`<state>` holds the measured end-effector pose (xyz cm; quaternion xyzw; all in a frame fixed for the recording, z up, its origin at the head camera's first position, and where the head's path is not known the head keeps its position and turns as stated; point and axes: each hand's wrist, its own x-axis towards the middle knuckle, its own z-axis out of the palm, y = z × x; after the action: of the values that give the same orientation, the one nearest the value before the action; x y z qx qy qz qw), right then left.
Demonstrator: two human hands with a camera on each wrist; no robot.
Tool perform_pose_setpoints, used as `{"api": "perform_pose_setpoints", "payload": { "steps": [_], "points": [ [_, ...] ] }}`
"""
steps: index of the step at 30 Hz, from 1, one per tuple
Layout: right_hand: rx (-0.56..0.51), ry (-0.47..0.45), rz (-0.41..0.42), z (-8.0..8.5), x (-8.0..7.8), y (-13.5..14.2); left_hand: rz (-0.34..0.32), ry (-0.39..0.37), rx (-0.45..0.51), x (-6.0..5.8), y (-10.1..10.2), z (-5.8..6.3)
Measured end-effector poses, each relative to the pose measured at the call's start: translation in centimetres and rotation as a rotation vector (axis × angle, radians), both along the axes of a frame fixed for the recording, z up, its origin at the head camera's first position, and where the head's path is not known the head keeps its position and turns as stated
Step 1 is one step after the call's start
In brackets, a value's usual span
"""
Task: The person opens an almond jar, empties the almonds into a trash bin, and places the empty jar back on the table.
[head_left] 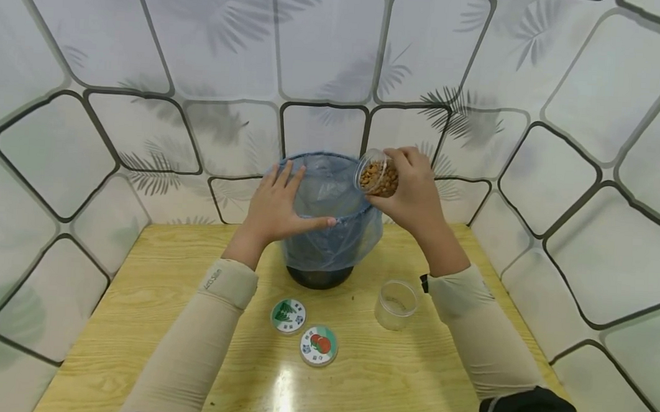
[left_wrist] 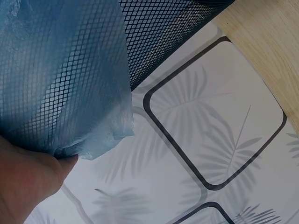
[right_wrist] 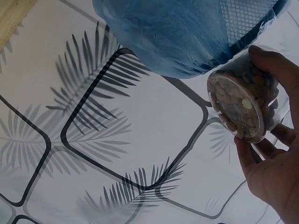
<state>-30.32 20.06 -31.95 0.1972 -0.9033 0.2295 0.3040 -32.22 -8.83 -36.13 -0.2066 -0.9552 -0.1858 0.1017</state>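
A dark mesh trash bin (head_left: 319,279) stands upright, lined with a blue plastic bag (head_left: 328,249) folded over its rim. My left hand (head_left: 276,206) rests on the near left of the rim, fingers spread and thumb stretched along the edge; at the left wrist its thumb (left_wrist: 67,163) touches the bag. Above the right side of the rim, my right hand (head_left: 415,188) grips a clear plastic jar (head_left: 378,173), tilted with its mouth toward the bin. Small brown pieces like nuts or beans fill much of the jar (right_wrist: 243,100). None are seen falling.
On the wooden table (head_left: 168,297), a clear jar without a lid (head_left: 395,306) stands at the right with a few bits at its bottom. Two round lids, one with a green picture (head_left: 288,316) and one with red tomatoes (head_left: 319,345), lie before the bin. Patterned walls (head_left: 326,63) surround the table's back and sides.
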Motion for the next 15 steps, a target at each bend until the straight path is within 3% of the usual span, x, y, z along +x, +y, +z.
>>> {"api": "perform_pose_setpoints", "payload": {
  "steps": [15],
  "points": [
    [0.084,0.108,0.022,-0.53,-0.5,-0.24,0.002,0.002,-0.013,0.15,0.06,0.17]
  ]
}}
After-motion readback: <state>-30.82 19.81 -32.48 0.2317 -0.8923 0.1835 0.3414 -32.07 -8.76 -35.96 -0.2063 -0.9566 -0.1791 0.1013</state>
